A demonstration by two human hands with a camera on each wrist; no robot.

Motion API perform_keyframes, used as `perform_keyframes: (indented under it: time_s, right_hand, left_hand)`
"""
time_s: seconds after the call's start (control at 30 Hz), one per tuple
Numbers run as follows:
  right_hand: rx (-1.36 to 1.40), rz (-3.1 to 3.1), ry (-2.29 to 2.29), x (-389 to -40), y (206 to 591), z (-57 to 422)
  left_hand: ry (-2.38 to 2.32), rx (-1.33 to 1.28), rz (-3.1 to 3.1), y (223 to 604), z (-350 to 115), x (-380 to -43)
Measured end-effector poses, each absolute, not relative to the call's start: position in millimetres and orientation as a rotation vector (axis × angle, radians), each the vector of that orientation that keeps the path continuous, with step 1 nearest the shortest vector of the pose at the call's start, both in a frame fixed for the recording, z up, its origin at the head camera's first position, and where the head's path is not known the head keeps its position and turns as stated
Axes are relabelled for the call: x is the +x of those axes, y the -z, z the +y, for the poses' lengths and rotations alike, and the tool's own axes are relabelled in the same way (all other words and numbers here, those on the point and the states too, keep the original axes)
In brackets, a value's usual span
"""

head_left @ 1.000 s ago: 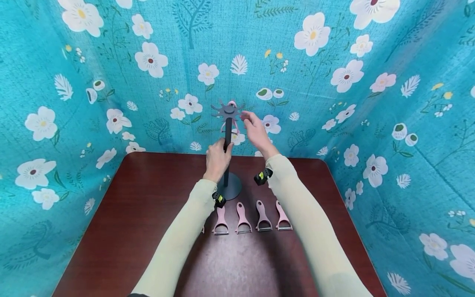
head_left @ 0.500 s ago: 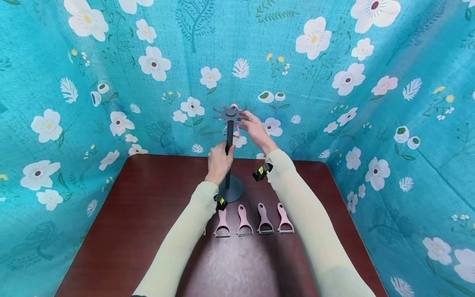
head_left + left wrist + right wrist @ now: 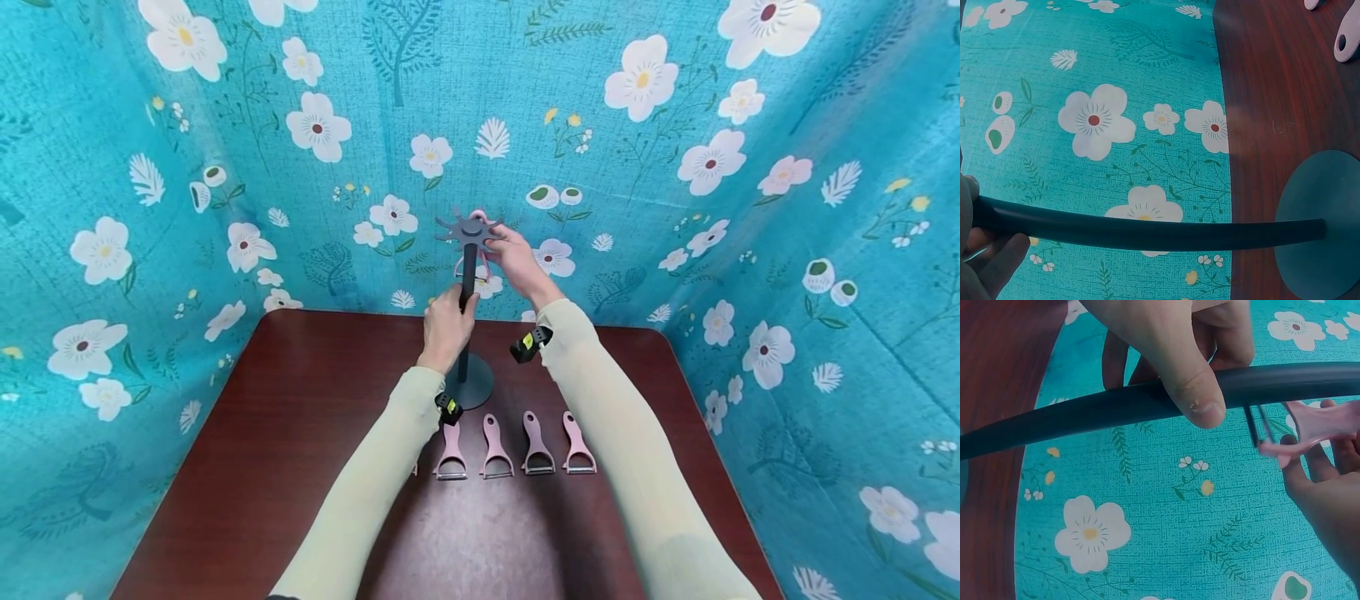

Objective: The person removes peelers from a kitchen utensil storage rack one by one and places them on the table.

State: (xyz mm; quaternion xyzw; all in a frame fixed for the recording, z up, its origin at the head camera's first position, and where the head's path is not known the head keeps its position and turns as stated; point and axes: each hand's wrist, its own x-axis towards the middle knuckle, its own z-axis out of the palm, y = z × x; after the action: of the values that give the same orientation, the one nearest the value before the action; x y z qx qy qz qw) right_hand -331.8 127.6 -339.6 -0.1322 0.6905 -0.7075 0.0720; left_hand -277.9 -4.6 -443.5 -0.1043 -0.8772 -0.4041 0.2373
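A dark grey stand with a round base (image 3: 474, 390) stands at the back of the table, topped by a ring of curved hooks (image 3: 471, 231). My left hand (image 3: 446, 327) grips its upright pole (image 3: 1147, 233) below the top. At the far side of the hooks hangs a pink peeler (image 3: 1325, 422), handle up and blade end down. My right hand (image 3: 519, 265) holds this peeler from the right; in the right wrist view its fingers (image 3: 1297, 472) lie around the handle. Part of the handle is hidden behind the hooks in the head view.
Several pink peelers lie in a row in front of the stand, among them one peeler (image 3: 495, 454) near the middle; the leftmost is mostly hidden by my left sleeve (image 3: 375, 467). A floral blue curtain (image 3: 337, 225) borders the dark red table (image 3: 300, 400).
My right hand has moved slightly left, from beside the hooks onto the hanging peeler. The left hand keeps its grip on the pole. The head view has shifted a little.
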Motion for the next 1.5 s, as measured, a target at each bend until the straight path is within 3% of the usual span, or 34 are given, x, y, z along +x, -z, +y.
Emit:
perform_keyframes:
  time_s: [0.87,1.5]
  right_hand:
    - [-0.335,1.862,2.287,-333.3,339.8,125.7]
    - [-0.436,1.958,2.227,-333.3,343.0,131.7]
  left_hand:
    - [1.08,-0.302,-2.418,441.4,-5.4,-278.3]
    - [1.153,-0.334,-2.493,437.7,-10.6,-280.6]
